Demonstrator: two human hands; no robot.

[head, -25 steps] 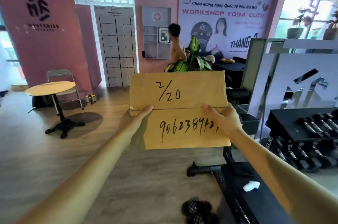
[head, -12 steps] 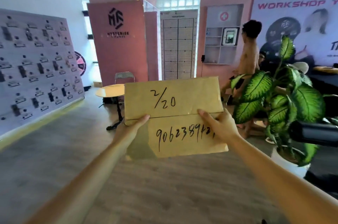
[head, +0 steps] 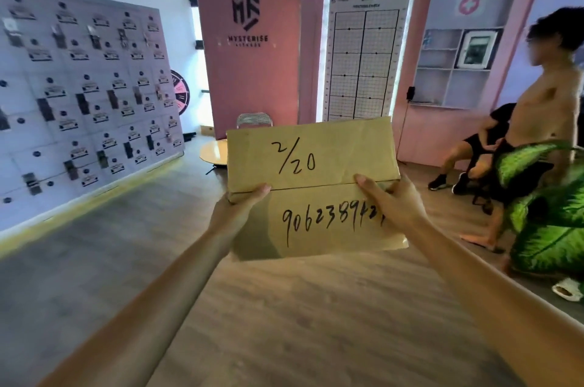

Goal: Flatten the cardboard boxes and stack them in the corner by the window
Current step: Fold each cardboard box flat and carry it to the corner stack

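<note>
A flattened brown cardboard box (head: pixel 319 159) with handwritten "2/20" and a long number is held up in front of me at arm's length. My left hand (head: pixel 235 212) grips its left edge at the fold line, thumb over the front. At the right side of that fold, my right hand (head: pixel 395 201) grips the cardboard with its thumb on the front. The other fingers of both hands are hidden behind the cardboard.
A wall of lockers (head: pixel 82 86) runs along the left. A pink logo panel (head: pixel 249 51), a round table (head: pixel 213 151) and a folding chair (head: pixel 254 120) stand ahead. Two people (head: pixel 537 121) and a leafy potted plant (head: pixel 550 216) are on the right. Wooden floor (head: pixel 132 247) lies below.
My view has swung left: the dumbbell rack and bench have left the frame, and the locker wall has come in. The cardboard stays held in both hands the same way.
</note>
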